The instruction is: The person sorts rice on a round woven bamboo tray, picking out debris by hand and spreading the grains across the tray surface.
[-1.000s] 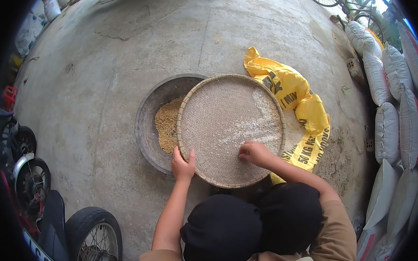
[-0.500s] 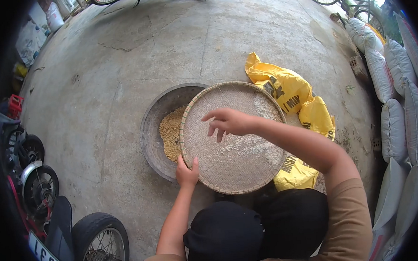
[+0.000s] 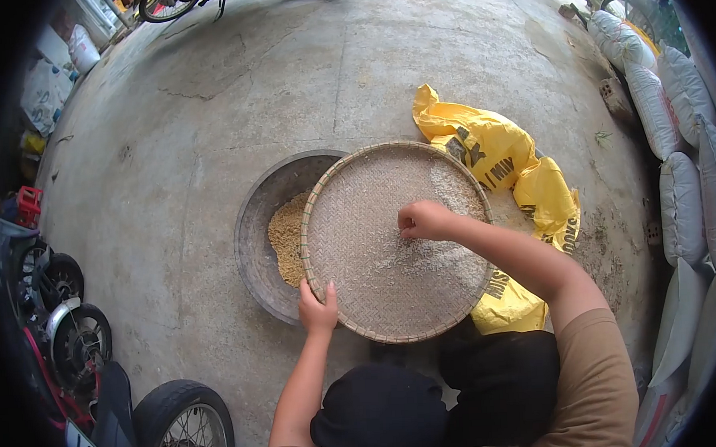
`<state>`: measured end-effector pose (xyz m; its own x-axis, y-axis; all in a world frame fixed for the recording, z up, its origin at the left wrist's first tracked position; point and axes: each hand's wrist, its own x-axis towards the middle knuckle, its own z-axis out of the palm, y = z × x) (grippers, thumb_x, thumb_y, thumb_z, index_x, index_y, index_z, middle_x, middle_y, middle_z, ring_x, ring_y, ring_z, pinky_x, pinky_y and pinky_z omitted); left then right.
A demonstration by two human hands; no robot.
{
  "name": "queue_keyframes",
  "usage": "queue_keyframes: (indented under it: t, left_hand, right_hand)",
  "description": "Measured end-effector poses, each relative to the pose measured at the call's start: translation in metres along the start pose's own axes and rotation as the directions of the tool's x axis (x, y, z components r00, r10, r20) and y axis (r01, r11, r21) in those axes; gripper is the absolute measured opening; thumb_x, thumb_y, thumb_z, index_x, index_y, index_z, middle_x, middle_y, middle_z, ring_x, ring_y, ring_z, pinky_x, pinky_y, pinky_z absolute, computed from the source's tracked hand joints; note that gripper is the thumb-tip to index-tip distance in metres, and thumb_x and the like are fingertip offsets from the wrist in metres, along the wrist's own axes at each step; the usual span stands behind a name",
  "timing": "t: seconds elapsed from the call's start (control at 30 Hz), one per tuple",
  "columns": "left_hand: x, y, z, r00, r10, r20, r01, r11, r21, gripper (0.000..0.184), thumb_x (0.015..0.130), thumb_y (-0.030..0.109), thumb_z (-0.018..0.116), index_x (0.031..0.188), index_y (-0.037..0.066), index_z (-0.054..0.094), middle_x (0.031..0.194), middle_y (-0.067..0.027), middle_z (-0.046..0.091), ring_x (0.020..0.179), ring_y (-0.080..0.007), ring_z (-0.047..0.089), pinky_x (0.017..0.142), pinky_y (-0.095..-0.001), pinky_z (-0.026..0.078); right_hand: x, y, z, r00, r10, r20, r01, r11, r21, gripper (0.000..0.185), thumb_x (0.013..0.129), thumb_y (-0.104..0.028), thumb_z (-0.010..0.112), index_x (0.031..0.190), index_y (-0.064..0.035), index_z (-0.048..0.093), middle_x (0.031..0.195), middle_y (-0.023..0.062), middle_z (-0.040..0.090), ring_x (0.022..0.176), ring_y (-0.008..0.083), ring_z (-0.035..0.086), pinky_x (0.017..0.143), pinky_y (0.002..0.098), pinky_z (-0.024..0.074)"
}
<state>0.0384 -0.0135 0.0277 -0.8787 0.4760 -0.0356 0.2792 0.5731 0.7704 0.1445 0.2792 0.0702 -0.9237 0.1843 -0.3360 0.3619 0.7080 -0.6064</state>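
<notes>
A round woven bamboo winnowing tray (image 3: 354,216) is held level over my lap, with pale grains (image 3: 455,255) scattered mostly on its right side. My left hand (image 3: 319,307) grips its lower-left rim, thumb on top. Above the middle of the tray is my right hand (image 3: 426,220), its fingers curled together close to the grains. Whatever lies between those fingertips is hidden. Under the tray's left edge, a grey basin (image 3: 250,228) holds a heap of golden-yellow grain (image 3: 285,239); the tray covers part of the basin.
A crumpled yellow sack (image 3: 486,142) lies on the concrete floor just beyond and right of the tray. Stuffed white sacks (image 3: 682,209) are stacked along the right. Motorbike wheels (image 3: 187,427) stand at lower left, and another motorbike (image 3: 173,4) is at the far end.
My right hand has moved right and slightly down over the tray, and its spread fingers have curled together. My left hand keeps its hold on the rim.
</notes>
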Motion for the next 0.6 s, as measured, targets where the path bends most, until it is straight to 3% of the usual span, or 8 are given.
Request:
queue_keyframes:
  t: [0.17,0.33,0.43,0.53,0.57,0.6]
  left_hand:
    - [-0.001,0.000,0.001,1.000,0.007,-0.006,-0.007,1.000,-0.029,0.056,0.075,0.037,0.061,0.115,0.002,0.045,0.091,-0.0208,0.062,0.084,-0.0387,0.059,0.070,-0.0434,0.046]
    - [0.000,-0.006,0.002,1.000,0.008,-0.010,-0.008,1.000,-0.001,0.056,0.075,0.038,0.061,0.115,0.002,0.045,0.090,-0.0204,0.062,0.083,-0.0387,0.059,0.069,-0.0439,0.046]
    - [0.000,-0.008,0.002,1.000,0.028,-0.015,-0.028,1.000,-0.007,0.055,0.075,0.038,0.061,0.115,0.003,0.045,0.088,-0.0200,0.062,0.082,-0.0386,0.059,0.068,-0.0441,0.046]
    - [0.001,-0.005,-0.001,1.000,0.012,0.007,-0.012,1.000,-0.009,0.054,0.075,0.038,0.061,0.113,0.003,0.046,0.087,-0.0198,0.061,0.081,-0.0385,0.059,0.068,-0.0443,0.046]
    - [0.001,-0.003,-0.002,0.999,-0.007,0.037,0.008,1.000,-0.005,0.053,0.075,0.037,0.061,0.112,0.003,0.046,0.087,-0.0197,0.061,0.081,-0.0385,0.059,0.068,-0.0444,0.046]
    - [0.001,-0.004,-0.001,0.999,-0.016,0.037,0.016,1.000,-0.006,0.053,0.075,0.037,0.061,0.112,0.003,0.046,0.087,-0.0197,0.061,0.081,-0.0385,0.059,0.068,-0.0444,0.046]
  right_hand:
    - [0.006,-0.006,0.002,0.998,0.042,0.036,-0.041,0.999,-0.032,0.019,0.071,-0.021,0.067,0.084,-0.0075,0.062,0.085,0.0091,0.062,0.082,0.0272,0.059,0.070,0.0379,0.0473]
    - [0.006,-0.007,0.007,0.998,-0.058,-0.015,0.055,0.981,-0.184,0.014,0.074,-0.018,0.064,0.082,-0.0078,0.059,0.085,0.0075,0.057,0.081,0.0258,0.057,0.069,0.0371,0.0463]
    - [0.007,-0.014,0.004,0.999,-0.036,-0.020,0.030,0.966,-0.257,0.012,0.076,-0.016,0.061,0.083,-0.0076,0.057,0.086,0.0078,0.057,0.082,0.0270,0.056,0.070,0.0374,0.0460]
    - [0.017,-0.044,-0.012,0.995,-0.103,0.006,0.102,0.967,-0.233,0.014,0.081,-0.015,0.055,0.088,-0.0039,0.057,0.086,0.0114,0.058,0.079,0.0268,0.059,0.069,0.0379,0.0473]
    - [0.020,-0.067,-0.022,0.995,-0.098,-0.016,0.099,0.990,0.101,0.015,0.084,-0.015,0.052,0.093,-0.0032,0.056,0.086,0.0118,0.058,0.075,0.0244,0.060,0.067,0.0354,0.0476]
    - [0.024,-0.091,-0.030,0.996,-0.083,-0.035,0.089,0.901,0.425,0.017,0.087,-0.014,0.049,0.098,-0.0026,0.055,0.086,0.0123,0.059,0.070,0.0219,0.061,0.066,0.0329,0.0480]
